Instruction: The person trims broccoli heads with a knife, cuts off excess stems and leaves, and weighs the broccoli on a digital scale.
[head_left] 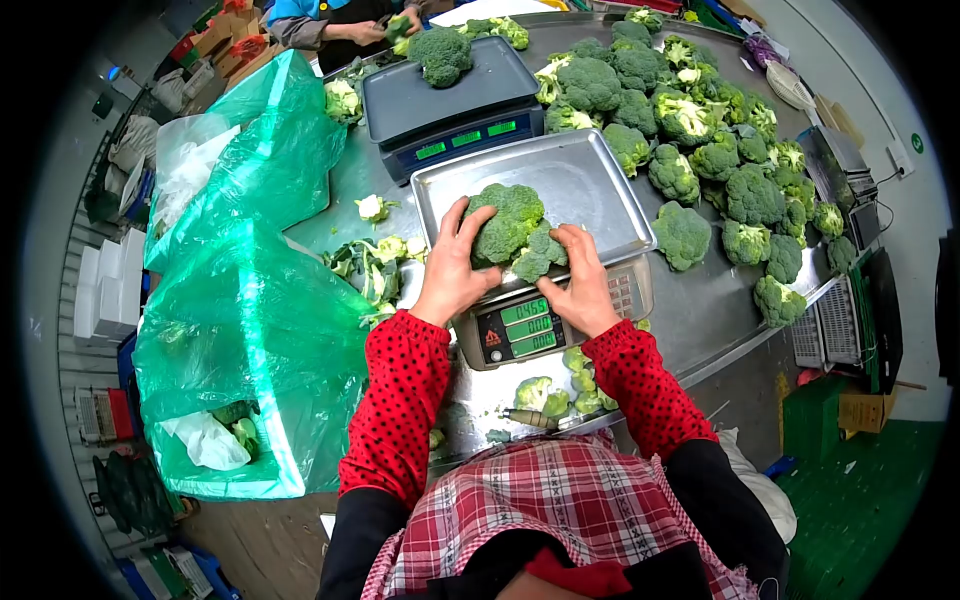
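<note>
On the steel tray [590, 185] of the near scale [520, 325] rests a large green broccoli head [510, 220]. My left hand [462, 262] curls around its left side, thumb in front. A smaller broccoli piece [540, 255] sits against the head's lower right. My right hand [582, 285] has its thumb and fingers around that piece. The scale's green digits are lit just below my hands. Loose florets [540, 395] and a knife-like tool [530, 418] lie between the scale and my apron.
Many broccoli heads [690, 120] pile up at the right and back of the metal table. A second scale [450, 95] carries one broccoli [440, 55]. Green plastic bags [250, 340] stand at left, beside trimmings [375, 265]. Across the table, a co-worker's hand [368, 33] is near broccoli.
</note>
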